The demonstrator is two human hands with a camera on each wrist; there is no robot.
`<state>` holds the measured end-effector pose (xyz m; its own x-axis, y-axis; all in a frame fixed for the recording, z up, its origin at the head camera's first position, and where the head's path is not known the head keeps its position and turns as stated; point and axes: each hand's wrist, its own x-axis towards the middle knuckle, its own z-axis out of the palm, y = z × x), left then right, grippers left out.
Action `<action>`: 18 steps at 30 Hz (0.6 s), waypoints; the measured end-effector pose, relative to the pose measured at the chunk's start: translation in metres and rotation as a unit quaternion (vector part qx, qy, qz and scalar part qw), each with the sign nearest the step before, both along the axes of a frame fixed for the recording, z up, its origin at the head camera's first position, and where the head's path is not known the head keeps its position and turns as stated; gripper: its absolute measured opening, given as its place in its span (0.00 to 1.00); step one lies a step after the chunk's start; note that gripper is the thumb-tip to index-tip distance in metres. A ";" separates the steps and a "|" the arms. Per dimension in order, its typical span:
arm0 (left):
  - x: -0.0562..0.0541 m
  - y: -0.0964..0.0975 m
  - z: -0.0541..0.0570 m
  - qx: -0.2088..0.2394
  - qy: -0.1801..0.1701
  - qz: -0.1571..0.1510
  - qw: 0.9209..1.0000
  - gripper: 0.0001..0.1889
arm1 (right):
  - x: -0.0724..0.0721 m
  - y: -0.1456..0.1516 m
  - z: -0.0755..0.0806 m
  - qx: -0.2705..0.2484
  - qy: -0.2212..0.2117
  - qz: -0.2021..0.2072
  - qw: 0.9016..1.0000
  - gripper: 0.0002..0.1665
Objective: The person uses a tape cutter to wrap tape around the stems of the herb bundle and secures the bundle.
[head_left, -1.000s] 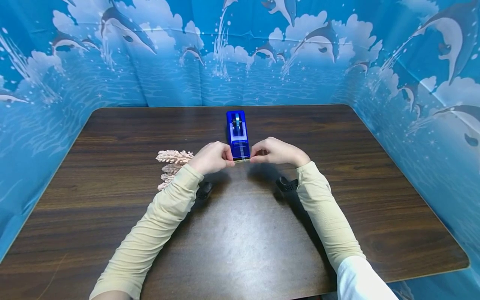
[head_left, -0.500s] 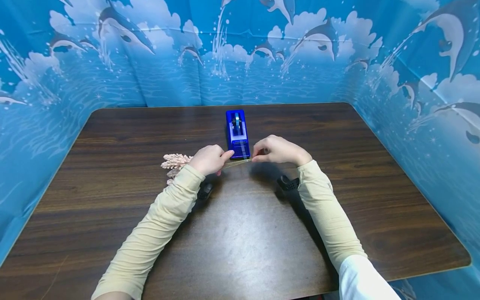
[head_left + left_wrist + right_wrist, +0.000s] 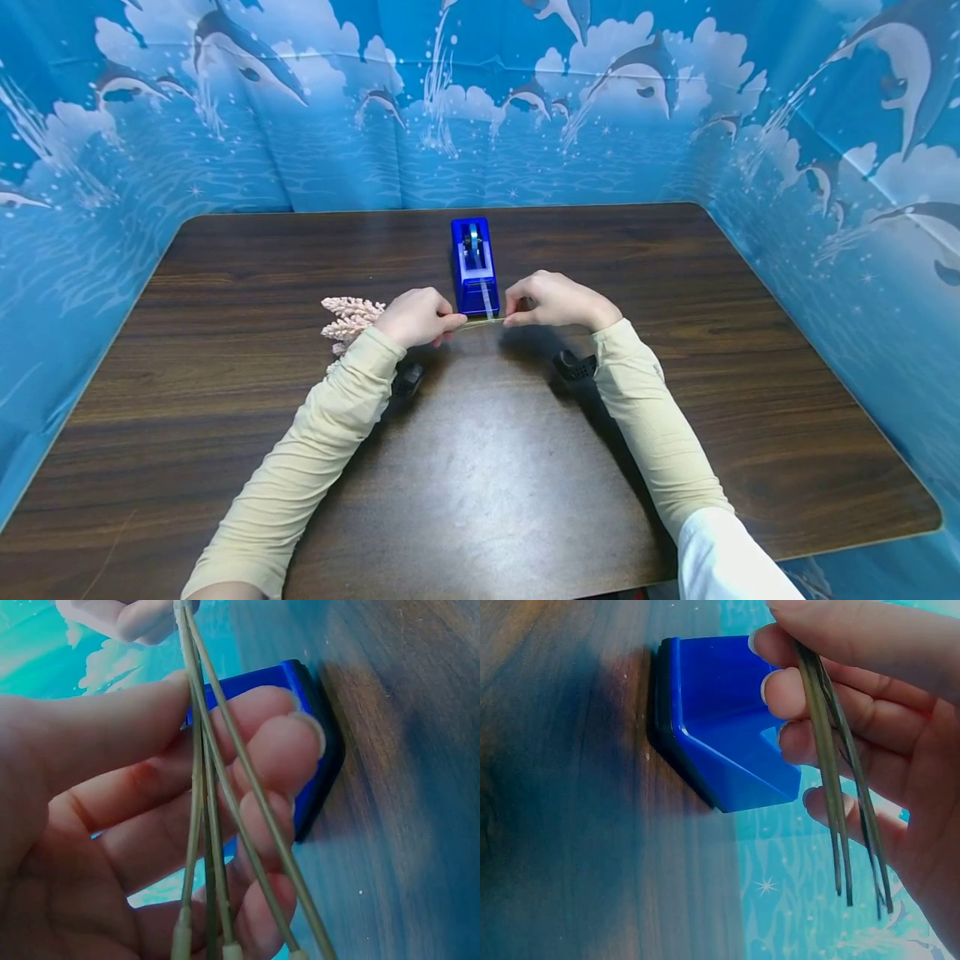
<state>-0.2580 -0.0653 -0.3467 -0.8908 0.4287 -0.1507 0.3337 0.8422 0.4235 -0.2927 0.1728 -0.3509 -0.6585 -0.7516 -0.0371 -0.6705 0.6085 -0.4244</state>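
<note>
Left hand (image 3: 416, 318) and right hand (image 3: 557, 300) pinch stems (image 3: 825, 750) across their fingers (image 3: 277, 750).

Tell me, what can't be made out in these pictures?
Head: pink sprigs, partly hidden by the left hand and sleeve.
Head: inner parts of the blue tape dispenser, too small.
Left wrist: right hand, cut off by the top edge; stems, by the bottom edge.

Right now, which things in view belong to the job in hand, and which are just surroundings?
Seemingly in use: left hand and right hand, both pinching stems; pale pink sprigs; tape strip; blue tape dispenser.

Just surroundings: table; dolphin backdrop.
</note>
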 end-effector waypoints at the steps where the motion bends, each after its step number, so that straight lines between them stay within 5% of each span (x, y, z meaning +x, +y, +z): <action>1: 0.000 0.000 0.000 0.002 0.002 0.001 1.000 0.22 | 0.000 0.000 -0.001 0.002 0.001 0.000 1.000 0.07; 18: 0.001 0.003 0.001 0.013 0.042 0.040 0.998 0.12 | 0.000 -0.003 -0.002 0.013 0.011 -0.028 0.999 0.09</action>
<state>-0.2568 -0.0625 -0.3452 -0.9314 0.3581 -0.0645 0.3004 0.8568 0.4191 -0.2929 0.1698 -0.3527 -0.7003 -0.7127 -0.0409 -0.6444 0.6557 -0.3935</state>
